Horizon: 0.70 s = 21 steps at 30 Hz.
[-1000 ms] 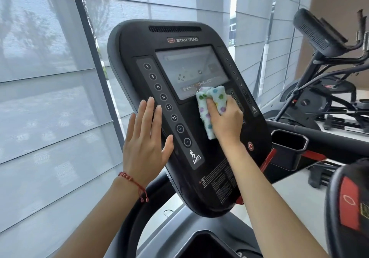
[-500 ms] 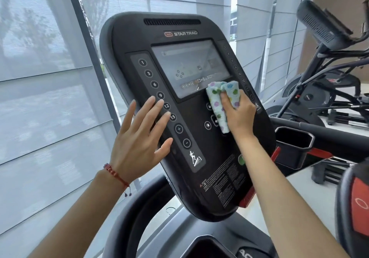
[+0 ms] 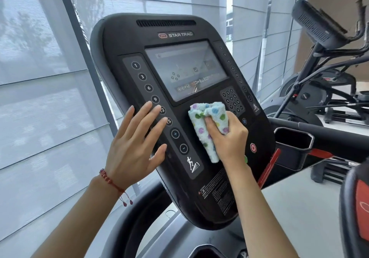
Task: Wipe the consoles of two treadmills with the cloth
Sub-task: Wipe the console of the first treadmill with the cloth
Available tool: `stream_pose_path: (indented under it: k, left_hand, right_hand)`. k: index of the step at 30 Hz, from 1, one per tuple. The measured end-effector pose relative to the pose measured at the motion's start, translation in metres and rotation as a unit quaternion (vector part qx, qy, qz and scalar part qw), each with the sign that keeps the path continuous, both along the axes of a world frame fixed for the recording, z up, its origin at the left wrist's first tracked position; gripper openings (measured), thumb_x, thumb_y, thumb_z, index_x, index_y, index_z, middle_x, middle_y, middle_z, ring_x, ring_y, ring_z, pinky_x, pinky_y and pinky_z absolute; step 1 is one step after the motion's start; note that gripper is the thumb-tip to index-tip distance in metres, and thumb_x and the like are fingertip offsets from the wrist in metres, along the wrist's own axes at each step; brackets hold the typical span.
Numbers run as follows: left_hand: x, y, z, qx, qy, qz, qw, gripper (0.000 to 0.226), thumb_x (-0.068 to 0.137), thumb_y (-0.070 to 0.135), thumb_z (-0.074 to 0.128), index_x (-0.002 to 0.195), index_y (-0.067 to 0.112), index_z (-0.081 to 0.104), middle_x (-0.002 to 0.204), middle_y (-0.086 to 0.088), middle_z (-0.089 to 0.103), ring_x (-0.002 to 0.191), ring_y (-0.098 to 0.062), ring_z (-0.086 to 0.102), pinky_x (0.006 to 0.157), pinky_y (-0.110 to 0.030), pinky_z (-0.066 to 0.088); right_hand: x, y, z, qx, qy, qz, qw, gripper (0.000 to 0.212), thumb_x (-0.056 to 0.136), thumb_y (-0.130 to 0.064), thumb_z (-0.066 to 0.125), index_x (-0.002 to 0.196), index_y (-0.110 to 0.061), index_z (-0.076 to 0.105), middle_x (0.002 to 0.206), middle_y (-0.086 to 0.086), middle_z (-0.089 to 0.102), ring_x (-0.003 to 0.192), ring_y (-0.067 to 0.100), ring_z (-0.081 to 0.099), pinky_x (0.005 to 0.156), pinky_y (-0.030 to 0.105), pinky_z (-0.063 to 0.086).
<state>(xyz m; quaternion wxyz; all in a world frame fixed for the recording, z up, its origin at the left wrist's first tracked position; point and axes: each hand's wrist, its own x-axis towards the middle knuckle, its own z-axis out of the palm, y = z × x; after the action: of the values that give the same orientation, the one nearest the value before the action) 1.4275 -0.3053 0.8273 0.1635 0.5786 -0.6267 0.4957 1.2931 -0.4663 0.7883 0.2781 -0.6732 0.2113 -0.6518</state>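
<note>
1. Grey roller blinds [image 3: 50, 98] cover the windows behind and to the left; another exercise machine [image 3: 323, 62] stands at the right, well apart.
2. Black treadmill console [image 3: 123, 44] fills the centre, tilted back, marked STAR TRAC above its screen [image 3: 185, 70].
3. Left hand [image 3: 133, 148]: fingers straight and slightly spread, laid flat on the left button strip, fingertips by the 12 and 15 buttons. Red cord bracelet [image 3: 110, 181] on the wrist.
4. Right hand [image 3: 229, 138]: fingers curled round the cloth [image 3: 201, 126], pressing it against the console.
5. Cloth is pale blue with coloured dots, bunched, sitting just below the screen, left of the number keypad [image 3: 232, 100].
6. Red stop button [image 3: 253, 148] shows just right of the right hand.
</note>
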Motion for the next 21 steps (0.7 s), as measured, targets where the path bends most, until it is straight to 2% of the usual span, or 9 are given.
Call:
stream_pose_path:
  k: [1,3,6,12,17,21]
  left_hand:
    - [-0.001,0.0,0.0,-0.002,0.002,0.001,1.0,0.042,0.092,0.025,0.042,0.118,-0.003,0.06,0.131,-0.022,0.051,0.131,-0.034,0.036,0.109,-0.053,0.026]
    - [-0.002,0.0,0.0,-0.003,0.008,0.005,1.0,0.043,0.093,0.025,0.04,0.118,-0.003,0.061,0.131,-0.022,0.051,0.131,-0.033,0.035,0.11,-0.052,0.025]
    - [-0.003,0.001,-0.001,0.001,0.01,0.009,1.0,0.043,0.093,0.026,0.04,0.118,-0.003,0.061,0.131,-0.022,0.051,0.131,-0.033,0.036,0.109,-0.053,0.026]
    - [-0.003,0.002,0.001,0.006,0.005,0.012,1.0,0.042,0.092,0.026,0.043,0.117,-0.003,0.061,0.131,-0.022,0.052,0.13,-0.033,0.037,0.109,-0.052,0.027]
    - [-0.006,0.002,0.0,0.005,0.011,0.022,1.0,0.042,0.093,0.025,0.042,0.117,-0.003,0.061,0.131,-0.022,0.052,0.13,-0.034,0.037,0.108,-0.053,0.028]
    - [-0.01,0.0,-0.001,-0.009,0.025,0.027,0.999,0.042,0.094,0.026,0.041,0.117,-0.004,0.06,0.131,-0.021,0.052,0.131,-0.034,0.037,0.109,-0.053,0.026]
  right_hand:
    - [0.0,-0.011,0.003,0.01,0.003,-0.002,1.0,0.032,0.08,-0.042,0.062,0.083,-0.01,0.064,0.075,-0.005,0.059,0.063,-0.003,0.052,0.06,0.009,0.041]
    - [-0.002,-0.038,0.009,0.03,0.013,-0.016,0.999,0.03,0.082,-0.04,0.064,0.083,-0.009,0.063,0.075,0.0,0.061,0.064,0.009,0.055,0.06,0.016,0.041]
    - [-0.006,-0.086,0.02,0.066,0.029,-0.055,0.996,0.031,0.086,-0.037,0.061,0.087,-0.006,0.062,0.081,0.01,0.065,0.072,0.019,0.056,0.059,0.019,0.034]
    - [-0.011,-0.156,0.031,0.148,0.079,-0.115,0.979,0.043,0.091,-0.046,0.049,0.102,-0.006,0.058,0.104,0.016,0.066,0.099,0.033,0.059,0.078,0.034,0.044]
    - [-0.01,-0.127,0.026,0.167,0.059,-0.11,0.978,0.035,0.089,-0.042,0.053,0.095,-0.008,0.06,0.098,0.011,0.067,0.089,0.024,0.058,0.072,0.024,0.036]
    - [-0.011,-0.065,0.008,0.125,0.044,-0.086,0.987,0.031,0.085,-0.038,0.062,0.087,-0.007,0.062,0.085,0.01,0.066,0.078,0.022,0.059,0.069,0.024,0.039]
